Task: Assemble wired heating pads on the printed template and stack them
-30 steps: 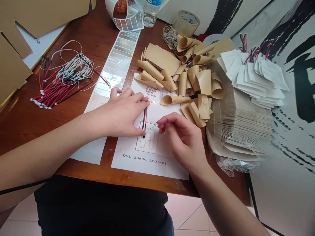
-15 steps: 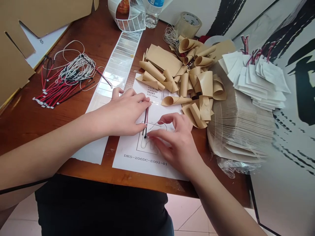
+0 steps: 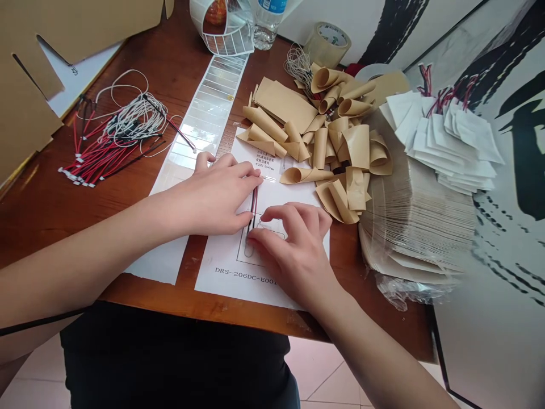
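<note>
My left hand [image 3: 225,196] lies flat with fingers spread on a printed sheet [image 3: 230,278], its thumb and fingertips against a red and black wire lead [image 3: 255,200]. From the lead's lower end a thin white wire [image 3: 248,250] runs in loops over a rectangle drawn on the sheet. My right hand [image 3: 298,244] is at that wire, thumb tip down by the lead's end and index finger bent beside a loop. Thumb and index are apart, with part of the wire visible between them. The right palm and fingers hide the rest of the loops.
On the left lies a bundle of red, black and white wires [image 3: 128,130] beside a cardboard box [image 3: 85,28]. A strip of clear labels [image 3: 204,113] runs behind my left hand. Rolled brown paper pieces [image 3: 319,147], a tape roll [image 3: 327,42] and stacked sheets [image 3: 426,221] stand on the right.
My right hand has shifted slightly down and left, and its index finger has come down toward the wire. The raised wire loop now lies lower. The left hand stays in place.
</note>
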The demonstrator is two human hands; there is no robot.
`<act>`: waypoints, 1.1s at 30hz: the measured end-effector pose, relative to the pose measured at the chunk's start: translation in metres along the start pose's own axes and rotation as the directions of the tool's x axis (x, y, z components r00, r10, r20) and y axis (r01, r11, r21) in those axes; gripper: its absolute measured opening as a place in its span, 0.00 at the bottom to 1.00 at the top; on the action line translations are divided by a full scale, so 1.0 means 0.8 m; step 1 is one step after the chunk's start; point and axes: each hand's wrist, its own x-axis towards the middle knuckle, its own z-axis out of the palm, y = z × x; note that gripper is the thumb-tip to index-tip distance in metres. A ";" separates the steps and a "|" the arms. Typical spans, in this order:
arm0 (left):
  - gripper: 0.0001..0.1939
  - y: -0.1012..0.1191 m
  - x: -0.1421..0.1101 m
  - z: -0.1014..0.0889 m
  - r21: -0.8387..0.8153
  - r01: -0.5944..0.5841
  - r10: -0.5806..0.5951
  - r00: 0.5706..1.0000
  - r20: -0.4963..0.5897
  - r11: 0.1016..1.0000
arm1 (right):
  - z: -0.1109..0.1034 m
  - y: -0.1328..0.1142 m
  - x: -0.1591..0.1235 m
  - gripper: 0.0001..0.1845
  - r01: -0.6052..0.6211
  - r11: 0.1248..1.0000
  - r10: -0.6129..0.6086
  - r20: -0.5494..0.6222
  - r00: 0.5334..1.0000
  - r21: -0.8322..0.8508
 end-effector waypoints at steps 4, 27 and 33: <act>0.30 0.000 0.000 0.001 0.002 -0.005 0.005 1.000 -0.001 1.000 | 0.005 -0.003 0.000 0.08 0.024 0.997 -0.023 0.018 1.000 -0.077; 0.30 -0.001 0.000 0.002 0.001 -0.004 0.004 1.000 -0.005 1.000 | -0.002 0.001 0.000 0.10 0.050 0.999 -0.049 0.109 0.993 -0.008; 0.30 -0.002 -0.001 0.001 0.000 -0.004 0.004 1.000 -0.001 1.000 | 0.000 0.000 0.002 0.07 0.051 0.999 -0.050 0.073 0.996 -0.011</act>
